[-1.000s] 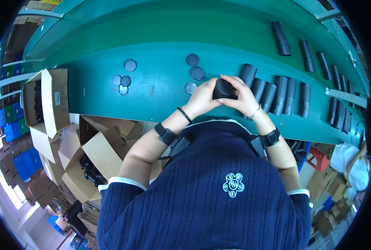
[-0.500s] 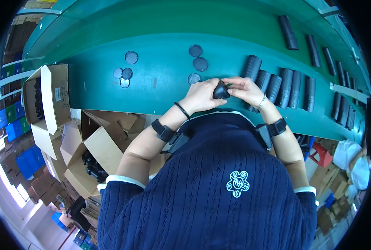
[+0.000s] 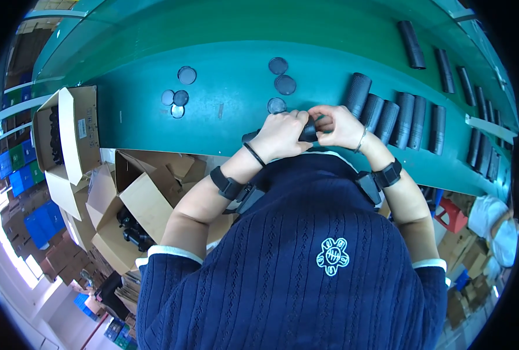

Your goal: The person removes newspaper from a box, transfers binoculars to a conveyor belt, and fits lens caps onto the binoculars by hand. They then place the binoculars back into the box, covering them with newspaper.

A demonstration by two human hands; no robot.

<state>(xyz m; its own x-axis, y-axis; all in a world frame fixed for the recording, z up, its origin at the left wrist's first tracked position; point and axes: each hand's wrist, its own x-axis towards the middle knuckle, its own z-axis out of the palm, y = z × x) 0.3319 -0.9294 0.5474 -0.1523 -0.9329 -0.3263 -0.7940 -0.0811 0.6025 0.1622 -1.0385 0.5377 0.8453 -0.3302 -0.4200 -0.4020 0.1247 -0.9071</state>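
Note:
My left hand is closed around a black tube held close to my body at the table's near edge. One end of the tube shows at the right of this hand, and a dark part sticks out at its left. My right hand has its fingers curled at the tube's right end; what they pinch, if anything, is hidden. Just beyond my left hand lies a round dark disc, with two more discs farther back. Several black textured tubes lie side by side right of my right hand.
Several round discs lie at the left on the green table. More black tubes lie on the raised green strip at the back right. Open cardboard boxes with black parts stand at the left, against the table's near edge.
The black tube has turned, so its end now faces right and a dark part shows left of my left hand. My right hand's fingers have curled in more. The view has shifted slightly.

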